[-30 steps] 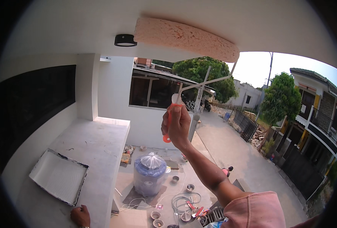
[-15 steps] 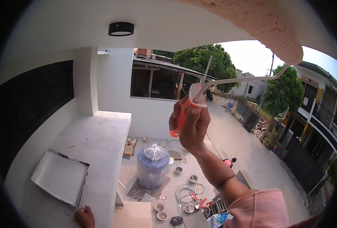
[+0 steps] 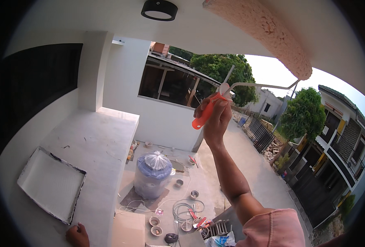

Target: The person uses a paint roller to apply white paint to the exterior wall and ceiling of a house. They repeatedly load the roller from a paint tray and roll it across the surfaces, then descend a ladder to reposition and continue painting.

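white ceiling overhead, with the pinkish paint roller pressed up against it. below left, a white paint tray lies on the ledge. right hand grips the roller's orange handle; left hand rests on the ledge, its grip unclear.

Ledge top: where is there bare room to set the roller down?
Bare ledge runs from the paint tray back to the pillar. The left hand rests by the tray's near corner. The floor below is crowded around the wrapped blue bottle.
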A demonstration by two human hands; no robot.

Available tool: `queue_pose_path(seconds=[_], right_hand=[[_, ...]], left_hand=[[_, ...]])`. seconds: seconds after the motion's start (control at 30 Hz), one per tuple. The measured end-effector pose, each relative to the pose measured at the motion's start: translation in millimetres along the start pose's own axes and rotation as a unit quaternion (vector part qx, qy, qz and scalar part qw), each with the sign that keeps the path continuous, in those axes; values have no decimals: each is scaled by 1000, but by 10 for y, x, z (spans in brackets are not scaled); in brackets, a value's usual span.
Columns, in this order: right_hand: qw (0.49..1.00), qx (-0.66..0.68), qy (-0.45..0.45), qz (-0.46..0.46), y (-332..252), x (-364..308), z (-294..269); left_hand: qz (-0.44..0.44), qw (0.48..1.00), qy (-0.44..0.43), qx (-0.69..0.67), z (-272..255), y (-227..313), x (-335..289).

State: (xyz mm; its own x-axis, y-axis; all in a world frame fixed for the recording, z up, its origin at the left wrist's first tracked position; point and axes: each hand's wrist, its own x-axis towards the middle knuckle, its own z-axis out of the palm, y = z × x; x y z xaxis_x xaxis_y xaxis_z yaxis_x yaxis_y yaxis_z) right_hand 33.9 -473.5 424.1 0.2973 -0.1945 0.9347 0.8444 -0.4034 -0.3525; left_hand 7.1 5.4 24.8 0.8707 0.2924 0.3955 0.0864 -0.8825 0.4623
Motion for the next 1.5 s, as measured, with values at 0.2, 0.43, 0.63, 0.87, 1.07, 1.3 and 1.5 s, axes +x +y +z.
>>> queue_pose_path(seconds=[0.2, 0.43, 0.63, 0.87, 1.07, 1.3, 1.5], right_hand=[[999, -31, -5, -18, 369, 219, -149], [1000, -15, -11, 14, 981, 421, -238], [999, -21, -13, 32, 1432, 569, -235], [997, -19, -12, 74, 1848, 704, -320], [995, -27, 4, 95, 2148, 786, -366], [984, -14, 35, 176, 2287, 784, -326], [961, -12, 66, 268, 2240, 805, -274]], left_hand=[[15, 999, 39, 11, 44, 5, -50], [38, 996, -73, 33, -330, 147, 34], [28, 996, -54, 64, -349, 186, 27], [0, 997, -18, 74, -185, 67, 7], [23, 998, 58, 24, 14, -40, -3], [12, 999, 34, -1, -59, 11, 50], [53, 993, 90, 55, -111, 128, 25]])
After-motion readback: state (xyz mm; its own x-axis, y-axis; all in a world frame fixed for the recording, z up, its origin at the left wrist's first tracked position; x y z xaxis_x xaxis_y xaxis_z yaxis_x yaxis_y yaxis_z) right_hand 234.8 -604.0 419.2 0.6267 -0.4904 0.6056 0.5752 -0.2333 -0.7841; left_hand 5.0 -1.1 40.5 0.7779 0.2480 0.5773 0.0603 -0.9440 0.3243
